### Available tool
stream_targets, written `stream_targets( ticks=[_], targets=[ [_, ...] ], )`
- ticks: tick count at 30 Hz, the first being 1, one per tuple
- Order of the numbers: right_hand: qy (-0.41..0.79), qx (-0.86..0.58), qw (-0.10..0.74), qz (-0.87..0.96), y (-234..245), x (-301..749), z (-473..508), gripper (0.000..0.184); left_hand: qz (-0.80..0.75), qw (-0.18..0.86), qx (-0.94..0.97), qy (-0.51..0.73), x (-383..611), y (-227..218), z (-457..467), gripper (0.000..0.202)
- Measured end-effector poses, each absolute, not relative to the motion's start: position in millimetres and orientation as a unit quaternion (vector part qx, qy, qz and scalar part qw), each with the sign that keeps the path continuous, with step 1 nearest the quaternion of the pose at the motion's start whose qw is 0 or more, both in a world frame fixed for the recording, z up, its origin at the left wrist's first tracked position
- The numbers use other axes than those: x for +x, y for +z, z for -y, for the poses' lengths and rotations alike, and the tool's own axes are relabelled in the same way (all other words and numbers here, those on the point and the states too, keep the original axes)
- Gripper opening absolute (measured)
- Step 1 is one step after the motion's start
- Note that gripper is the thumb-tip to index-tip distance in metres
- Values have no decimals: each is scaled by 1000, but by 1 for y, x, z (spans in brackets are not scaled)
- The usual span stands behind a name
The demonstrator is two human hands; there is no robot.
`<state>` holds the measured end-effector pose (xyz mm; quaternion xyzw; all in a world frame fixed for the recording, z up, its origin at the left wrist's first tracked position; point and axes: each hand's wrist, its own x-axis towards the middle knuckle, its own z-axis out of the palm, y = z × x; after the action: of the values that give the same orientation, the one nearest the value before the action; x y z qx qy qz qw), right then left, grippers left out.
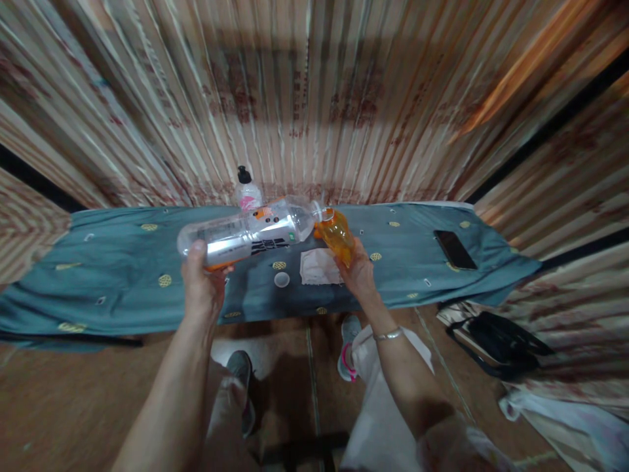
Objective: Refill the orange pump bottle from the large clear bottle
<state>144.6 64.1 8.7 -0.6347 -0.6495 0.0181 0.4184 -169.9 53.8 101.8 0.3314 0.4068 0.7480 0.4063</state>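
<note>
My left hand [202, 282] is closed around the lower part of a large clear plastic bottle [248, 233] with a silver and orange label. The bottle is tilted nearly flat, its mouth pointing right. At that mouth is the rim of an orange translucent cup-like vessel [338, 235], held by my right hand [360, 272] with closed fingers. Whether liquid passes between them I cannot tell. Below the two lie a folded white cloth or tissue [320, 267] and a small white cap [282, 280]. Behind the bottle stands a clear pump bottle [249, 195] with a black top.
A patterned teal cloth [122, 262] covers the narrow table. On its right side lies a black phone [455, 250]. A curtain [304, 98] hangs close behind. Beside the table's right end, a black bag [498, 344] rests near the floor.
</note>
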Motion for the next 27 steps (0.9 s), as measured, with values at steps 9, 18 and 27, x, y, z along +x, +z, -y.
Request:
stream_targets(
  ticks=[9, 18, 27],
  targets=[
    [8, -636, 404, 657, 3, 147, -64, 60, -409, 409, 315, 753, -168, 109, -52, 43],
    [11, -633, 392, 667, 7, 148, -64, 57, -403, 393, 338, 755, -164, 116, -50, 63],
    [4, -640, 392, 660, 2, 148, -66, 59, -396, 399, 332, 757, -166, 115, -49, 62]
  ],
)
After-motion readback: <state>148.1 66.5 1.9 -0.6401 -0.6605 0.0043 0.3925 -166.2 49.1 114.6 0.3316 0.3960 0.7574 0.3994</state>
